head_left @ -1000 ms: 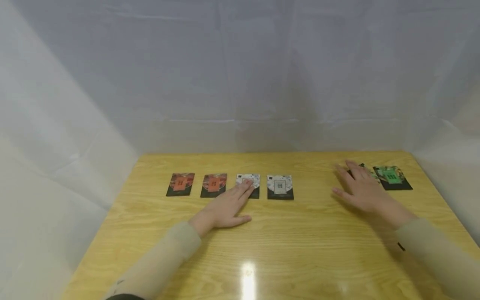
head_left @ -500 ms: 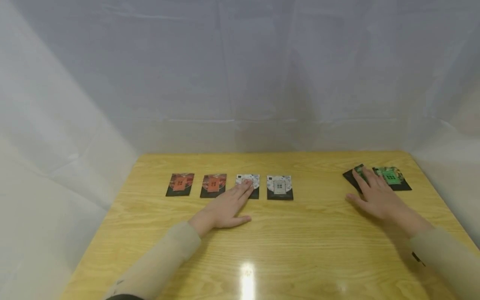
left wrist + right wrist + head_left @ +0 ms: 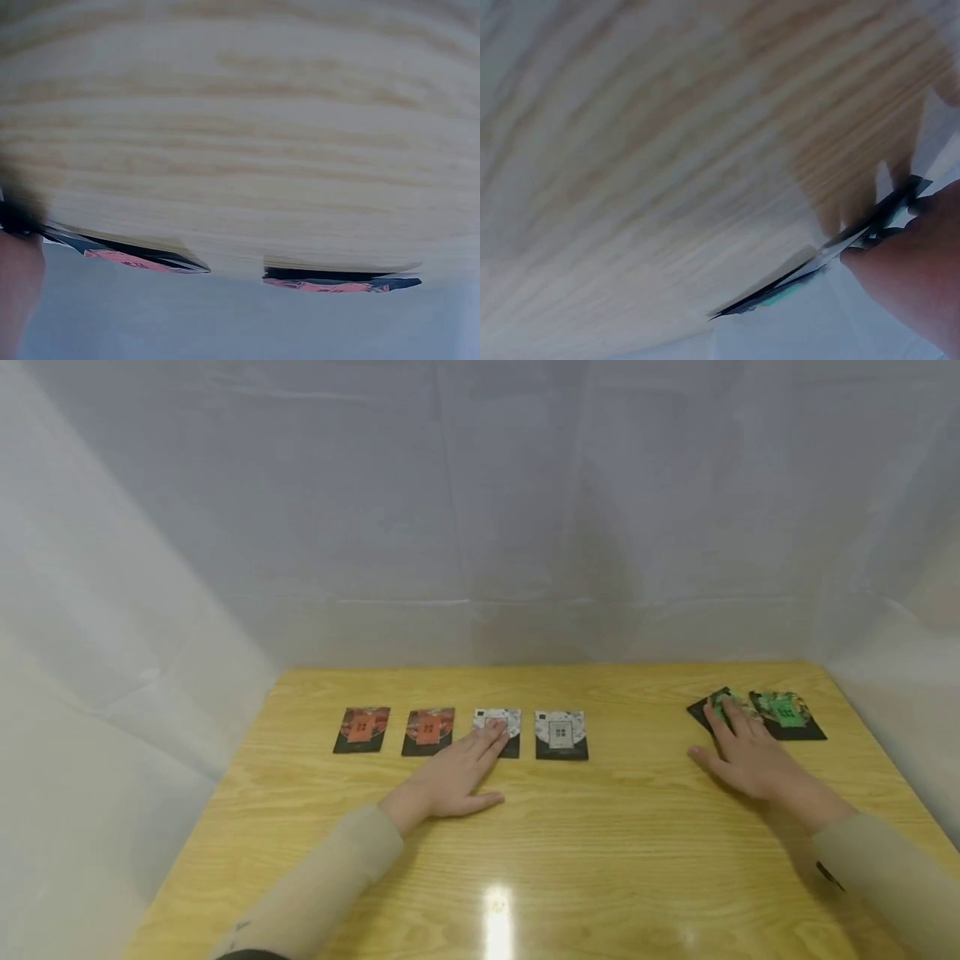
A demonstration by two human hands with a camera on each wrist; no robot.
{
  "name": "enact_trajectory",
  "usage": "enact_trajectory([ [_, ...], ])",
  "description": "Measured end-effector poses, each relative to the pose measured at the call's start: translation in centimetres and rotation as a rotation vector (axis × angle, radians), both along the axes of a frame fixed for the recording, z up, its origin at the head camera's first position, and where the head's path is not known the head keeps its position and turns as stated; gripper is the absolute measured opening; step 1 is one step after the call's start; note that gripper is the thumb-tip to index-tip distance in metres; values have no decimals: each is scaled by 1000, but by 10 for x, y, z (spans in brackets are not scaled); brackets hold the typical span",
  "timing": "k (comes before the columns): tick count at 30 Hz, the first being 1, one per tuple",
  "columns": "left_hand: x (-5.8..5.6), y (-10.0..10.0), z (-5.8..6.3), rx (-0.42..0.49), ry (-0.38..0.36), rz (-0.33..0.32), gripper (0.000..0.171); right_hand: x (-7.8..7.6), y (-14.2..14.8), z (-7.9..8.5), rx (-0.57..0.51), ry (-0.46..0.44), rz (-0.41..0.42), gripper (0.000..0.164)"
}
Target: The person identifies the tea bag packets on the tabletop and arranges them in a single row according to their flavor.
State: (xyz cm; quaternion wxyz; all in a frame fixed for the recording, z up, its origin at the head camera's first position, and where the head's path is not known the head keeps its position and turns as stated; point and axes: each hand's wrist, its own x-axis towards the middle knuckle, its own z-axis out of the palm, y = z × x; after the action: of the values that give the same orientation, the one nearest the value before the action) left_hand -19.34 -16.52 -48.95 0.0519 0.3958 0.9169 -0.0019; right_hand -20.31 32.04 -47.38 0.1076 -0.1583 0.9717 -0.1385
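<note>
My left hand lies with straight fingers on a flat black-and-white packet, covering part of its front. Just right of that, a second white packet lies flat with its label showing. On the right side of the table, my right hand rests its extended fingertips on a black packet with a green label, which sits askew and is partly hidden by the fingers. Another green packet lies right beside it. In the right wrist view, my fingers reach over the green packets' edges.
Two red-labelled black packets, one at the left end and one nearer my left hand, continue the row. All lie toward the back of the wooden table. Pale sheeting hangs behind and along both sides.
My right hand has shifted right and slightly toward me, its fingers settling on the askew green packet and showing more of its left corner. The left hand has stayed in place.
</note>
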Motion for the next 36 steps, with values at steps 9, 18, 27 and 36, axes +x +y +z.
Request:
enact_trajectory([
  [9, 1, 0, 3, 16, -10, 6, 94, 0, -5, -1, 28, 53, 35, 92],
  [18, 1, -1, 1, 10, -9, 5, 94, 0, -14, -3, 41, 81, 92, 90],
  [27, 1, 0, 0, 17, 1, -1, 94, 3, -28, 1, 18, 125, 176, 84],
  [36, 1, 0, 1, 19, 1, -6, 94, 1, -40, -1, -9, 168, 259, 80],
])
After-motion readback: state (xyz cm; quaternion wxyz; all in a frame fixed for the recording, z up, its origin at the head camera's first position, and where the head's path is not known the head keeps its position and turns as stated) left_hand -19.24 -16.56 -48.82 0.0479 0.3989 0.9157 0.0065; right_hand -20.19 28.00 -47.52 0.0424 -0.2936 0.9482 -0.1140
